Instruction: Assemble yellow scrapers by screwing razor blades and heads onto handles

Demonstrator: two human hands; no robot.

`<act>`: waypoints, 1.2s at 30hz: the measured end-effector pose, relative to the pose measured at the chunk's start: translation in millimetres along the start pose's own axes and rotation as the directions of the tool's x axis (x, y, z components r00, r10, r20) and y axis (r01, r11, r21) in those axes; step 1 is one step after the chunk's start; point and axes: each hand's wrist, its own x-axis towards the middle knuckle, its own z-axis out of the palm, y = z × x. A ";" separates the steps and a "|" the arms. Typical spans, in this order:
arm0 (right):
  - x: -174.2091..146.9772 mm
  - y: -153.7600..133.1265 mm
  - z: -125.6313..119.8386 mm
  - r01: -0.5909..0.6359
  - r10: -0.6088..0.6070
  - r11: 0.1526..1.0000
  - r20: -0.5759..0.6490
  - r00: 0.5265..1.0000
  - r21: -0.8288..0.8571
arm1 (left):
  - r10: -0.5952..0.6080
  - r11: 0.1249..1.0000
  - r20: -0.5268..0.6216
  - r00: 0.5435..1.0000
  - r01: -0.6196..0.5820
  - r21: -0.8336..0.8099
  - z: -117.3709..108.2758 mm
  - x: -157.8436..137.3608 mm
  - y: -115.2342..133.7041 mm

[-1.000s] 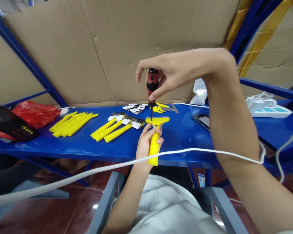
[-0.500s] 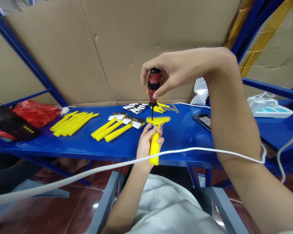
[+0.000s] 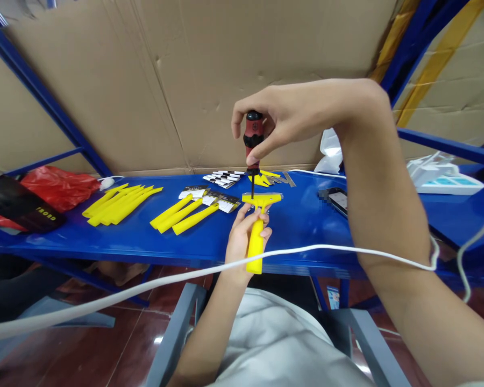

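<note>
My left hand (image 3: 242, 231) is closed around a yellow T-shaped scraper (image 3: 256, 244), its head facing away from me at the table's front edge. From above, my right hand (image 3: 280, 118) grips a red and black screwdriver (image 3: 254, 131) by its handle. The screwdriver stands upright, its tip at the left part of the scraper head; the exact contact point is too small to make out. Left of my hands lie several yellow handles (image 3: 196, 217) with black-and-white cards at their far ends. Another group of yellow handles (image 3: 123, 204) rests farther left.
A white cable (image 3: 318, 246) crosses in front of my arms. On the blue table (image 3: 298, 226) are packaged blades (image 3: 223, 178), small yellow parts (image 3: 264, 177), a phone (image 3: 339, 201), a white power strip (image 3: 447, 185) and a red bag (image 3: 60, 188). Cardboard (image 3: 226, 80) stands behind.
The screwdriver handle has turned slightly, and my right thumb has shifted a little left on it. My left hand and the scraper stay almost in place.
</note>
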 end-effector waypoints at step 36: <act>3.4 4.1 2.0 -0.054 0.053 0.998 -0.023 0.998 -0.040 | -0.022 1.000 -0.006 1.000 0.022 -0.001 -0.1 -1.0 0.8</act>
